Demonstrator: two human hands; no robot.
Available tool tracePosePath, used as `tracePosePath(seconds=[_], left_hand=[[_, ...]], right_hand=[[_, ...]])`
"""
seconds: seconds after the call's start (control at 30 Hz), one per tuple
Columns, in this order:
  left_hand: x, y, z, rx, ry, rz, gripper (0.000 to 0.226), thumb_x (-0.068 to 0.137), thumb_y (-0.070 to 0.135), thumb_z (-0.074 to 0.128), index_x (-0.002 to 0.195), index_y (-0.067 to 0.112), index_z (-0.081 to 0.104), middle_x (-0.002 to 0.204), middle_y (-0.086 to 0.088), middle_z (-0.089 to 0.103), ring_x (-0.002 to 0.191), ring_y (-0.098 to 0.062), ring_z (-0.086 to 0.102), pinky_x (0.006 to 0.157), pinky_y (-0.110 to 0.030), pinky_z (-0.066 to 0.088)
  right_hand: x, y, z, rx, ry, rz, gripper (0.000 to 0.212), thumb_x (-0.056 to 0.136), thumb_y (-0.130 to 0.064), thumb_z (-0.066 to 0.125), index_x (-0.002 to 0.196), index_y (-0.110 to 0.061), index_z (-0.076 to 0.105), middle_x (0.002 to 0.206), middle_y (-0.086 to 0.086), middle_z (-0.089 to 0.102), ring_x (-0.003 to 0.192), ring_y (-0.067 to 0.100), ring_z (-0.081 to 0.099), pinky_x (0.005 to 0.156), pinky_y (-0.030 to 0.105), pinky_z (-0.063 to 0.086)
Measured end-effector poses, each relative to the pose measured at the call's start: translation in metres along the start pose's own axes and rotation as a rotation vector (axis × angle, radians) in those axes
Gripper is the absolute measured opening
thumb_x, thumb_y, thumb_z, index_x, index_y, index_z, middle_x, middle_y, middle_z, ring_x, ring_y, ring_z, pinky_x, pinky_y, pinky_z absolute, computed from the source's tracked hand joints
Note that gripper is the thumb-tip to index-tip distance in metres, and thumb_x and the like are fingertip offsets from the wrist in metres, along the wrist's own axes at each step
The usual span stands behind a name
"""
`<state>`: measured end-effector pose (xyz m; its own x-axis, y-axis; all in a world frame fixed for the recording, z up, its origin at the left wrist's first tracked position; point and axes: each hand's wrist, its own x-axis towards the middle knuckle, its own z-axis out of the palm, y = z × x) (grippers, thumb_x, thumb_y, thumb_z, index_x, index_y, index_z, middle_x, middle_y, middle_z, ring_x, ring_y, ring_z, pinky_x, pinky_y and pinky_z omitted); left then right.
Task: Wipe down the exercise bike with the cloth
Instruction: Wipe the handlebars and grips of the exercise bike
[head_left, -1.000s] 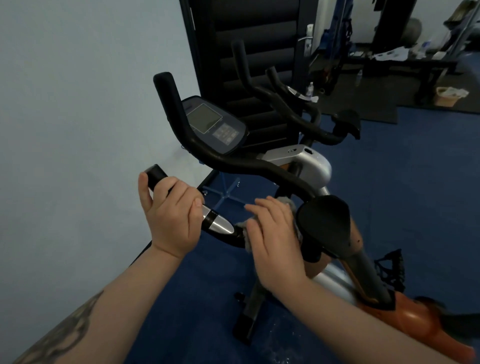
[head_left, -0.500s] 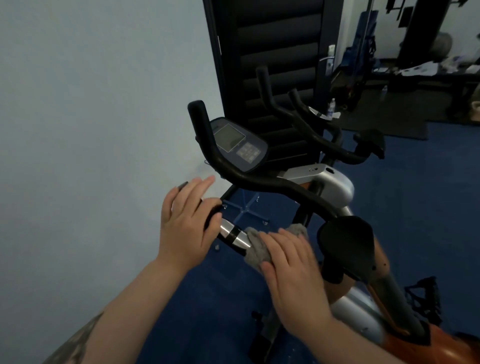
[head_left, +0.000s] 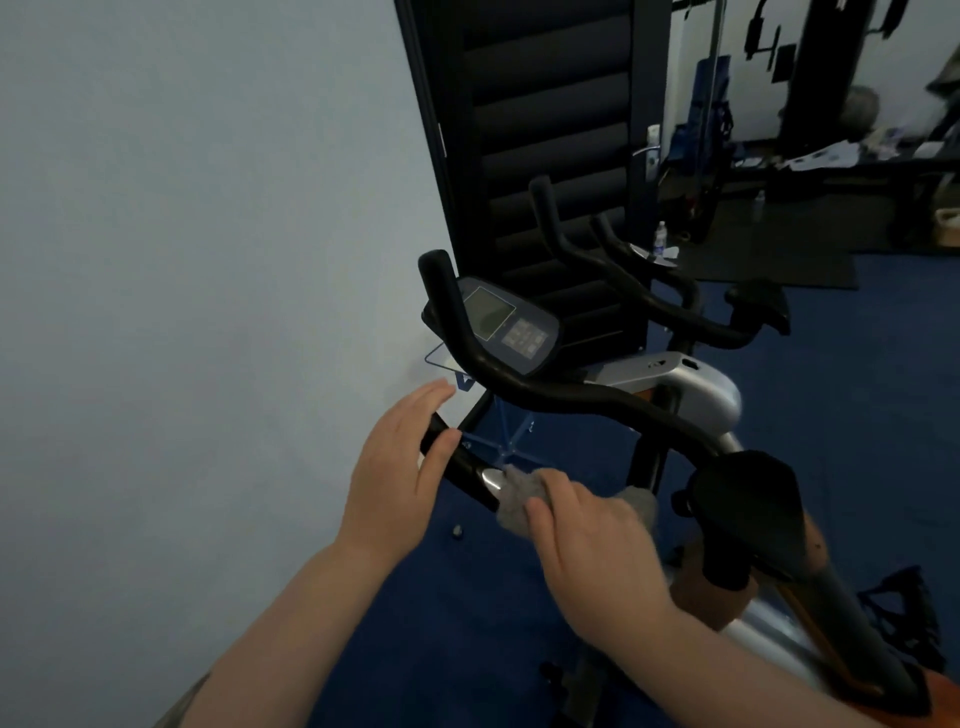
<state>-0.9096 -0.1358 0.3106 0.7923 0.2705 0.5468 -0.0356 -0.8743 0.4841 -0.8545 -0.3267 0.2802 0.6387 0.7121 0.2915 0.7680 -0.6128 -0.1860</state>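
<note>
Exercise bike (head_left: 670, 384): silver and orange body, black handlebar (head_left: 550, 392) curving in two horns; stands on blue floor (head_left: 857, 415) beside a pale wall (head_left: 182, 260). All places below are given from the handlebar.

Console (head_left: 511, 325): dark panel with grey screen and keypad, mounted just behind the handlebar's far horn, tilted toward the viewer.

Saddle (head_left: 743, 499): black, to the right of the handlebar's near bend, on an orange post.

Cloth (head_left: 519, 493): grey, wrapped over the near handlebar end, just right of its silver pulse-sensor plate (head_left: 491, 478); a second fold shows further right along the bar.

Right hand (head_left: 592, 535): lies on top of the cloth, fingers curled over it, pressing it against the bar; outline slightly blurred.

Left hand (head_left: 397, 478): at the near tip of the handlebar, fingers straight and extended beyond the bar, thumb resting against the black foam; grip released, nothing clasped.

Second bike (head_left: 649, 291): black handlebars and saddle, behind the first handlebar, before a dark panelled door (head_left: 540, 130).

Water bottle (head_left: 660, 236): small, clear, on the floor far behind the handlebar, near a dark mat (head_left: 779, 265).
</note>
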Motion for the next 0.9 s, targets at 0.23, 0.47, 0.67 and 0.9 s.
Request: tracePosePath(seconds=[0.23,0.47,0.67,0.9], left_hand=[[0.002,-0.004,-0.006,-0.162,-0.029,-0.061,0.036,0.103,0.031,0.034,0.136,0.027,0.049,0.139,0.011,0.052,0.129,0.002,0.045,0.108,-0.023,0.038],[0.002,-0.008,0.0,-0.204,0.004,-0.023,0.04,0.1,0.026,0.034,0.136,0.022,0.05,0.137,0.008,0.053,0.13,-0.001,0.045,0.109,-0.018,0.035],[0.003,-0.009,-0.003,-0.303,0.005,-0.066,0.036,0.101,0.029,0.034,0.132,0.026,0.053,0.134,0.016,0.054,0.126,0.002,0.048,0.106,-0.027,0.043],[0.001,-0.002,0.01,-0.266,0.172,-0.009,0.034,0.102,0.017,0.034,0.128,0.021,0.055,0.128,0.009,0.058,0.125,0.002,0.048,0.102,-0.011,0.033]], right_hand=[[0.061,-0.058,-0.005,0.089,0.009,0.036,0.028,0.093,-0.024,0.055,0.119,-0.015,0.049,0.118,0.001,0.049,0.086,0.019,0.056,0.057,0.03,0.038],[0.023,-0.026,0.006,0.221,0.111,0.163,0.018,0.099,-0.035,0.045,0.115,-0.027,0.051,0.092,-0.01,0.058,0.071,0.014,0.062,0.05,0.028,0.04],[0.073,-0.072,0.002,0.36,0.194,0.147,0.021,0.1,-0.024,0.039,0.12,-0.021,0.043,0.102,-0.002,0.059,0.08,0.02,0.062,0.06,0.035,0.048],[-0.005,-0.003,0.015,0.203,0.168,0.024,0.053,0.098,-0.041,0.023,0.137,-0.018,0.049,0.096,-0.006,0.06,0.076,0.014,0.059,0.062,0.027,0.045]])
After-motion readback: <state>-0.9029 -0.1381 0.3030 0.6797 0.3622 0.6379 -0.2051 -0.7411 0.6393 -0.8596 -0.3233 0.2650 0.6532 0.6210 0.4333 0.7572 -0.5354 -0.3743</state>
